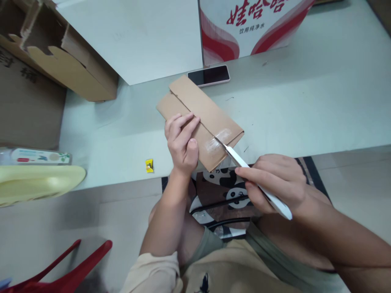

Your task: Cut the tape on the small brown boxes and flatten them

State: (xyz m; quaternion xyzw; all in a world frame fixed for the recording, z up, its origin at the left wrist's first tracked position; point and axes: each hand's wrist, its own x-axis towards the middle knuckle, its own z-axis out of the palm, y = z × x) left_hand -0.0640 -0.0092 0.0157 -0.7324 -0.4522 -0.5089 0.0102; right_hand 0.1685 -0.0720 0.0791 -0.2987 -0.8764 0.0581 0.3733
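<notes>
Brown cardboard makes up the flat packet (210, 108), which lies at the table's near edge, one corner jutting past it towards the lap. Taking the packet as the dial's centre and twelve as straight ahead, the left hand (182, 140) sits at seven, fingers bent close together and pressing on the top; whether anything grips underneath I cannot tell. At four, the right hand (275, 179) is closed around a white-handled knife (237, 157), its blade tip meeting the seam at the clear tape (211, 145). Slitting that tape looks like the step in hand. The next move seems to call for a shallow, steady draw along the seam, with the left fingers clear of its line.

The pale tabletop (314, 91) carries a smartphone (210, 75) just beyond the packet at twelve, a plain white box (134, 38) at eleven and a red-and-white drinking-water carton (244, 38) at one. Open corrugated boxes (91, 79) stand at ten; a small yellow wrapper (149, 165) lies at eight. Farther out towards nine is a pale yellow tray (45, 179). Panda-print material (236, 198) shows at five, below the table edge, and red legs, perhaps a stool's (82, 264), stand on light floor tiles (122, 219) between seven and eight.
</notes>
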